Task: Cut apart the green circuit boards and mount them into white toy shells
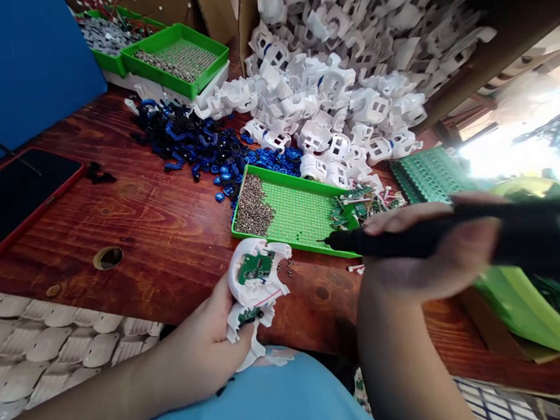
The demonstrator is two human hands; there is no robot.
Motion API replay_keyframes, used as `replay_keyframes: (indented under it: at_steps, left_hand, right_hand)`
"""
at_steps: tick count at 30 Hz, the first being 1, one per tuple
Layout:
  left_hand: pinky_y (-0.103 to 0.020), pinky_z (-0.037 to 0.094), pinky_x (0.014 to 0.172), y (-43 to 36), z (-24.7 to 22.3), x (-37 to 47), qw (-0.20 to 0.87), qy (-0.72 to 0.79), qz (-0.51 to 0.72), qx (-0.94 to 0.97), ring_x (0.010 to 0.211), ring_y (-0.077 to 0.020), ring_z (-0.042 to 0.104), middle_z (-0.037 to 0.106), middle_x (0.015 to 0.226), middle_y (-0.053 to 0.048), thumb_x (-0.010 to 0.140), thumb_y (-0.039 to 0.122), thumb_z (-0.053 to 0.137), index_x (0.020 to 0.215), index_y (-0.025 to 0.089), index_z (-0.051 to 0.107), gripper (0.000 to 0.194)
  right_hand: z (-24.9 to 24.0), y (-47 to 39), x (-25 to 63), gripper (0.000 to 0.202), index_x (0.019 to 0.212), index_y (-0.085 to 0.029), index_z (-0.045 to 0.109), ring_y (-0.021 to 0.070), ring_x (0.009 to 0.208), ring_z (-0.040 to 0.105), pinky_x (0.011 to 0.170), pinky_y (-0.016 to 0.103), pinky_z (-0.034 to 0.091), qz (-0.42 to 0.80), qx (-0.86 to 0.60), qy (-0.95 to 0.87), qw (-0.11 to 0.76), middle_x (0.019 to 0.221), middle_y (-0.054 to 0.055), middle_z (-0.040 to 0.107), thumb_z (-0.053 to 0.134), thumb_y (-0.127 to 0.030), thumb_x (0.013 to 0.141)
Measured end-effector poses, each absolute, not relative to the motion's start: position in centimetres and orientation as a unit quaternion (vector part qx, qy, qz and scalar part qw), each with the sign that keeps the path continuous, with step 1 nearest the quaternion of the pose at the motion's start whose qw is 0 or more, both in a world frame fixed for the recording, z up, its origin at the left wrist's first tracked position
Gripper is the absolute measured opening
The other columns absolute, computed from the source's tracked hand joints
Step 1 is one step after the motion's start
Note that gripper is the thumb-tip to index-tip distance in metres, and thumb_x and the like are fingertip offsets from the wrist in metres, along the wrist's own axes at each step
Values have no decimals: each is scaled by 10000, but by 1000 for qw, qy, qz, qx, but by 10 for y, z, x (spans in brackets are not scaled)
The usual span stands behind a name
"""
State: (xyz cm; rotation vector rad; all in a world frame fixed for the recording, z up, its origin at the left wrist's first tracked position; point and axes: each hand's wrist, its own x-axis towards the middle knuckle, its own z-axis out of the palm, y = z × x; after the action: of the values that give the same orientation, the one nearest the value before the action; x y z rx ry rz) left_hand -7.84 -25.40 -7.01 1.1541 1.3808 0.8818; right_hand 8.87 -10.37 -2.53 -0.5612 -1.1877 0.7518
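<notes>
My left hand [222, 336] is closed around a white plastic housing [241, 285], held just in front of the table edge. Set into that housing is a green circuit board [255, 267], and a smaller board shows lower down. My right hand [421, 256] grips a black electric screwdriver [410, 238], which points left. Its tip lies over the near side of a green tray [304, 211], apart from the housing. Small screws [255, 209] are heaped at the tray's left end. A few loose screws lie on the wood beside the housing.
White plastic shells [319, 95] pile up at the back. Blue and black small parts [205, 138] lie left of them. Another green tray [190, 84] of screws stands behind. A phone [14, 194] rests at left. Stacked green boards [424, 174] stand at right.
</notes>
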Motion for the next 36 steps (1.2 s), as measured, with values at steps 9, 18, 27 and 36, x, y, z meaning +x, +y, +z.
replay_keyframes:
  at_steps: [9, 18, 27, 36]
  left_hand:
    - [-349, 418, 955, -248, -74, -87, 680, 511, 429, 305, 1111, -236, 529, 573, 1217, -63, 802, 281, 576, 1283, 225, 356, 533]
    - [-334, 374, 1000, -240, -76, -85, 655, 544, 389, 350, 1147, -226, 501, 544, 1256, -66, 833, 356, 533, 1298, 227, 322, 526]
    - [-261, 393, 974, -236, -78, -84, 634, 554, 398, 364, 1136, -202, 511, 543, 1260, -39, 824, 355, 544, 1273, 233, 357, 501]
    - [-313, 418, 957, -236, -79, -84, 639, 556, 382, 370, 1110, -235, 529, 567, 1219, -73, 816, 345, 549, 1232, 204, 425, 456]
  right_hand:
    - [-57, -81, 73, 163, 870, -186, 512, 99, 370, 485, 363, 224, 408, 367, -234, -560, 705, 491, -73, 503, 566, -318, 792]
    - [-65, -78, 68, 157, 873, -189, 501, 96, 378, 480, 368, 219, 407, 374, -244, -569, 691, 496, -76, 491, 552, -320, 803]
    - [-63, -79, 66, 124, 855, -214, 536, 105, 365, 467, 346, 226, 383, 377, -238, -571, 690, 486, -68, 483, 568, -315, 791]
    - [-66, -79, 66, 135, 838, -195, 512, 98, 365, 472, 344, 222, 407, 376, -236, -573, 689, 487, -69, 494, 588, -291, 781]
